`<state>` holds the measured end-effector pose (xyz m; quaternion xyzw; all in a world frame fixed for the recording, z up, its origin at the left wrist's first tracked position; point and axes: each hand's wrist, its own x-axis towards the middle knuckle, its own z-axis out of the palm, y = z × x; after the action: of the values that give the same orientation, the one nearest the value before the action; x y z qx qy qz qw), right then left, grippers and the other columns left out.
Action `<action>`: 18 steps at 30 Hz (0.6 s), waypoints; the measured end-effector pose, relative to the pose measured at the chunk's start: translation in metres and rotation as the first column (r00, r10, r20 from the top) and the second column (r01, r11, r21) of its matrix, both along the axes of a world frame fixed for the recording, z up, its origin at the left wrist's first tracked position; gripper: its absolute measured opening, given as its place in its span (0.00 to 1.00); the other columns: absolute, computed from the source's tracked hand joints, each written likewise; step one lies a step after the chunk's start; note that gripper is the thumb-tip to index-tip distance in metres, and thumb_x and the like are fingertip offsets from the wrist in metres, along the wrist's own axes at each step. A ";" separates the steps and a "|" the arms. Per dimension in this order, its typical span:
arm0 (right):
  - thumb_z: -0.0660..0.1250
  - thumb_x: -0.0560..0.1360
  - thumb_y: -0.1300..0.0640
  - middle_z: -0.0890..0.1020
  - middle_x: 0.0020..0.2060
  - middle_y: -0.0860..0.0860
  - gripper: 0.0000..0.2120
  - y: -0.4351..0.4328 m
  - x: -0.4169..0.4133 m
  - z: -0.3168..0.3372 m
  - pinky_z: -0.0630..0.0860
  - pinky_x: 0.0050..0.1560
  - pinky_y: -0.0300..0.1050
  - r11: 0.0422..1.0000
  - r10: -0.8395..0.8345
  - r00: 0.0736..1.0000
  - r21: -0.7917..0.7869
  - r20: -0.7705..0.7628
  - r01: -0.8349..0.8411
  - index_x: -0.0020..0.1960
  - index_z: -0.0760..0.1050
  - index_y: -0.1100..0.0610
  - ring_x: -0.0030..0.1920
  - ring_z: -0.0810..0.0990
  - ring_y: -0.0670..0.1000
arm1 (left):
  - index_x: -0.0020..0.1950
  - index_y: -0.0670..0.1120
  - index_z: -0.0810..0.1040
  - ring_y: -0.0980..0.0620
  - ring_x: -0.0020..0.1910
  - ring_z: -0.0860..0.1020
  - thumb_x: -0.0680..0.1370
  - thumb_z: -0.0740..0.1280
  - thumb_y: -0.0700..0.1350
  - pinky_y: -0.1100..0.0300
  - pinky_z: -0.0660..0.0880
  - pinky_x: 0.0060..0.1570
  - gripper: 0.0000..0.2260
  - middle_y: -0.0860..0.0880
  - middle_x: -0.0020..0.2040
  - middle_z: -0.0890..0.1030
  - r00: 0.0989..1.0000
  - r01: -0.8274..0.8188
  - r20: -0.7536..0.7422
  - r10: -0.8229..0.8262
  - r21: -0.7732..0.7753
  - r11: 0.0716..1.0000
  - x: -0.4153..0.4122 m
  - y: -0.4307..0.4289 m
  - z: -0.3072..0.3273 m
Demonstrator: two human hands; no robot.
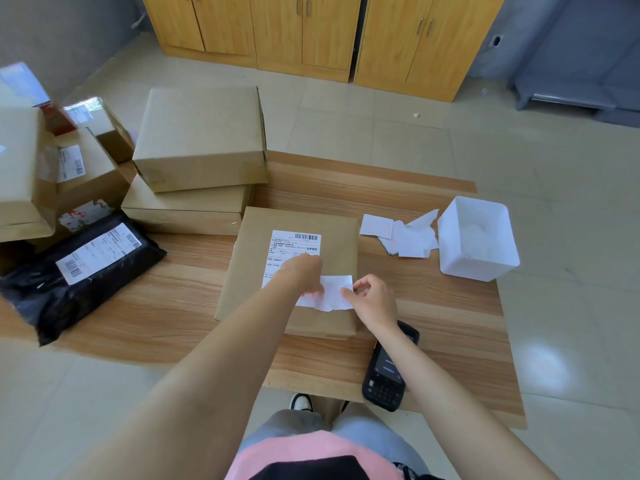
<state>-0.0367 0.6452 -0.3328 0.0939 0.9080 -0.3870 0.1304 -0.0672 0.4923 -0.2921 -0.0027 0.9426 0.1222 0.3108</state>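
A flat brown parcel [332, 237] lies in the middle of the wooden table [166, 299]. A white shipping label [294, 247] with a barcode is stuck on its top. My left hand [304, 273] rests on the lower part of the label, fingers bent down onto it. My right hand [372, 301] pinches the right edge of a torn white paper strip [334, 292] that lies at the label's lower right corner. The left hand touches the strip's left end.
Several cardboard boxes [201, 136] are stacked at the left and back. A black mailer bag [79, 271] lies at the left. Torn paper slips [401, 235] and a white plastic bin [478, 237] sit at the right. A black handheld scanner [388, 372] lies near the front edge.
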 end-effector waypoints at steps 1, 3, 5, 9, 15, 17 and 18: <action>0.71 0.72 0.52 0.76 0.36 0.44 0.09 0.000 0.000 0.000 0.75 0.44 0.48 1.000 0.001 1.000 0.003 0.005 -0.001 0.46 0.75 0.55 0.42 0.77 0.49 | 0.36 0.44 0.70 0.47 0.37 0.75 0.73 0.68 0.42 0.59 0.70 0.37 0.09 0.50 0.30 0.73 1.000 0.023 -0.014 -0.024 -0.030 0.999 0.000 0.001 0.001; 0.71 0.72 0.51 0.75 0.37 0.44 0.11 0.001 0.000 0.000 0.73 0.43 0.46 1.000 -0.003 1.000 0.006 0.025 0.003 0.48 0.73 0.55 0.42 0.77 0.50 | 0.44 0.43 0.74 0.47 0.44 0.77 0.75 0.68 0.48 0.59 0.70 0.41 0.09 0.50 0.36 0.74 0.998 0.048 -0.034 -0.051 -0.094 0.994 0.000 -0.001 0.003; 0.71 0.71 0.47 0.74 0.39 0.44 0.15 0.003 0.000 0.001 0.70 0.39 0.44 1.000 -0.019 0.998 0.006 0.055 0.019 0.50 0.71 0.55 0.43 0.76 0.49 | 0.55 0.43 0.74 0.47 0.53 0.77 0.76 0.67 0.56 0.59 0.68 0.44 0.18 0.49 0.46 0.73 0.997 0.046 -0.052 -0.054 -0.152 0.987 0.002 -0.008 0.001; 0.66 0.76 0.46 0.73 0.44 0.46 0.15 0.007 0.004 0.003 0.70 0.41 0.44 0.999 -0.015 0.999 0.036 -0.041 0.016 0.55 0.70 0.57 0.47 0.75 0.49 | 0.58 0.43 0.72 0.46 0.55 0.76 0.77 0.64 0.59 0.58 0.68 0.45 0.21 0.46 0.54 0.77 0.981 0.069 -0.168 -0.097 -0.165 0.984 0.011 -0.019 -0.006; 0.58 0.81 0.59 0.75 0.64 0.56 0.16 -0.011 0.013 -0.006 0.68 0.63 0.47 0.940 0.295 0.882 0.278 -0.367 -0.198 0.67 0.71 0.62 0.64 0.73 0.56 | 0.62 0.44 0.70 0.47 0.56 0.72 0.77 0.65 0.44 0.60 0.69 0.51 0.15 0.46 0.57 0.72 0.787 0.120 -0.557 -0.265 -0.282 0.952 0.039 -0.007 -0.024; 0.59 0.79 0.63 0.74 0.67 0.60 0.18 -0.022 0.018 -0.012 0.66 0.68 0.51 0.899 0.396 0.823 0.355 -0.408 -0.256 0.68 0.71 0.66 0.68 0.72 0.59 | 0.70 0.42 0.63 0.45 0.65 0.67 0.77 0.60 0.39 0.58 0.65 0.61 0.21 0.44 0.67 0.67 0.791 0.185 -0.554 -0.262 -0.191 0.964 0.048 -0.002 -0.030; 0.60 0.78 0.63 0.73 0.67 0.60 0.19 -0.026 0.020 -0.015 0.65 0.69 0.52 0.877 0.439 0.800 0.389 -0.408 -0.283 0.68 0.70 0.67 0.69 0.71 0.59 | 0.74 0.41 0.58 0.45 0.71 0.62 0.79 0.56 0.39 0.58 0.60 0.67 0.23 0.44 0.72 0.62 0.813 0.198 -0.526 -0.250 -0.153 0.968 0.052 0.001 -0.033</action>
<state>-0.0165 0.6189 -0.3476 -0.1638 0.9609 -0.2188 -0.0454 -0.0148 0.4929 -0.3253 0.1287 0.9900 0.0374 0.0438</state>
